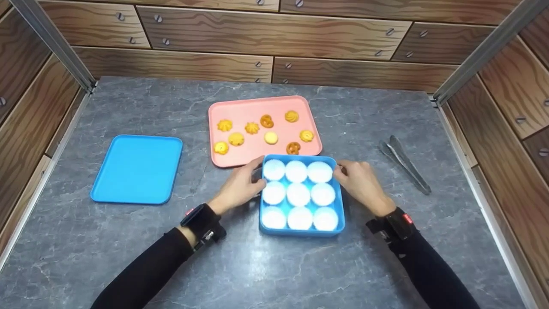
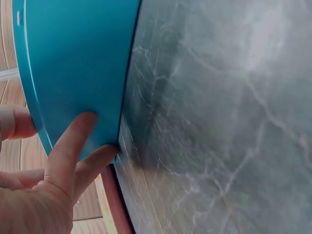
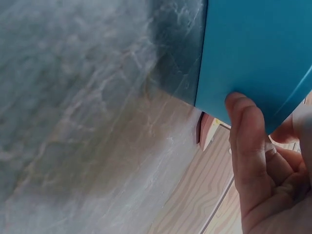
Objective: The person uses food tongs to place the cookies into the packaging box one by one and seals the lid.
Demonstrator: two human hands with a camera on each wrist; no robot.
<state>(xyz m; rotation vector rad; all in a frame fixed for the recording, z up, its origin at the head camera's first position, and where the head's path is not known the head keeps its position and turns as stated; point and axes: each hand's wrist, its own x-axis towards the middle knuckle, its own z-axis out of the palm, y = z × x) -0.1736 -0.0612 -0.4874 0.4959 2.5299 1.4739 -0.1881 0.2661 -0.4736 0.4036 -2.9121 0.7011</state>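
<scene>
In the head view a square blue box [image 1: 302, 232] holds rows of white fluted paper cups [image 1: 298, 194]. My left hand [image 1: 240, 185] grips its left side near the far corner, thumb at the rim; the left wrist view shows fingertips [image 2: 87, 121] pressed on the blue wall. On the opposite side my right hand [image 1: 359, 180] holds the box by its far right corner, with the thumb at the rim and bent fingers [image 3: 248, 131] against the wall. The box's far edge overlaps the front of a pink tray [image 1: 253, 159], which carries several cookies [image 1: 271, 137], pretzel-shaped ones [image 1: 293, 148] among them.
A flat blue lid or tray [image 1: 136, 169] lies at the left of the grey marbled table [image 1: 231, 266]. Dark tongs [image 1: 405, 165] lie to the right of my right hand. Wood-patterned panels [image 1: 274, 34] stand behind and along both sides.
</scene>
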